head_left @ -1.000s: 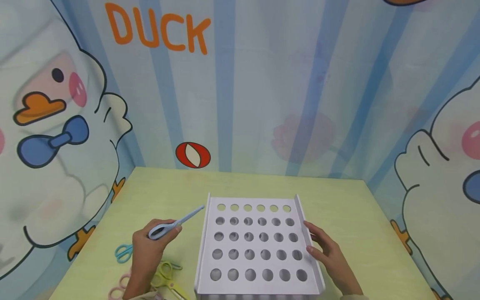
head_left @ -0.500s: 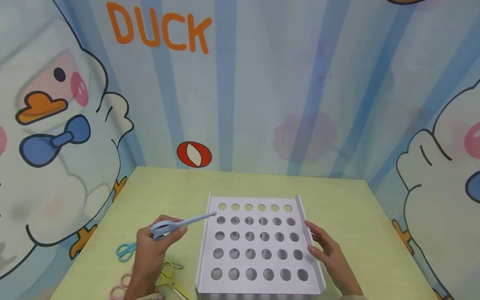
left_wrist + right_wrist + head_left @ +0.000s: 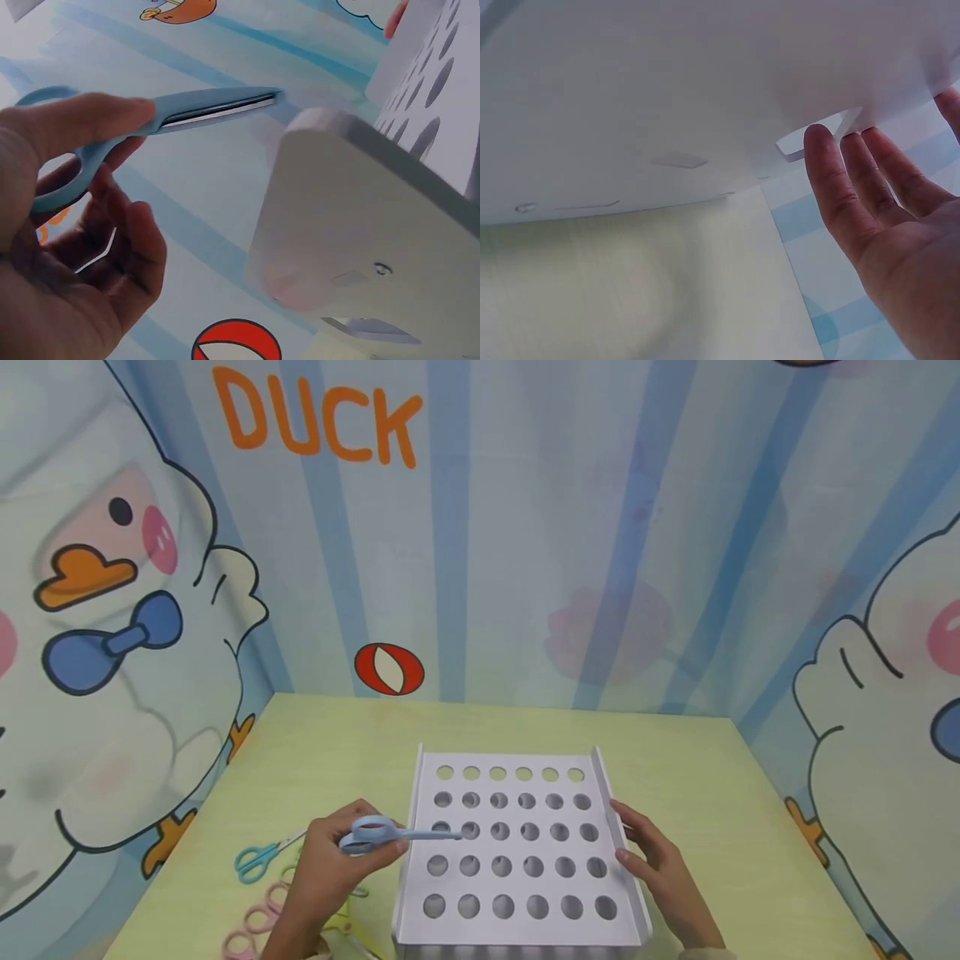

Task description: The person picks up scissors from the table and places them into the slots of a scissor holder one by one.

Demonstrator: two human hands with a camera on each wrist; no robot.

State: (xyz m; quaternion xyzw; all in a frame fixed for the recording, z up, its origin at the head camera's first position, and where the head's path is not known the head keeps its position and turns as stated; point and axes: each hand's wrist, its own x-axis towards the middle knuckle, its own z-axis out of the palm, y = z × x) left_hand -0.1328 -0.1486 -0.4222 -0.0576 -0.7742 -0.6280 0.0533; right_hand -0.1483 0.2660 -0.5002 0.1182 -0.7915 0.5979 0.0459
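My left hand (image 3: 318, 872) pinches light blue scissors (image 3: 378, 832) between thumb and fingers at the handles. Their closed, covered blades (image 3: 214, 105) point right, overlapping the left part of a white rack (image 3: 517, 887) in the head view. Rows of round holes run across the rack's sloping top, and raised panels flank it. Against its right panel rest the thumb and fingertips of my right hand (image 3: 660, 860). From the right wrist, these fingers (image 3: 832, 184) look fairly straight, by a cut-out slot (image 3: 789, 142) in the panel.
Left of the rack lie teal-handled scissors (image 3: 257, 862), pink scissors handles (image 3: 260, 918) and yellow scissors (image 3: 356, 935), partly hidden by my left forearm. The pale yellow table (image 3: 750, 827) meets a duck-printed curtain (image 3: 495, 568) at its back edge.
My left hand has carried the light blue scissors rightward, so their tip has gone from beside the rack to over its holes. The blades have swung level. My right hand has stayed in place.
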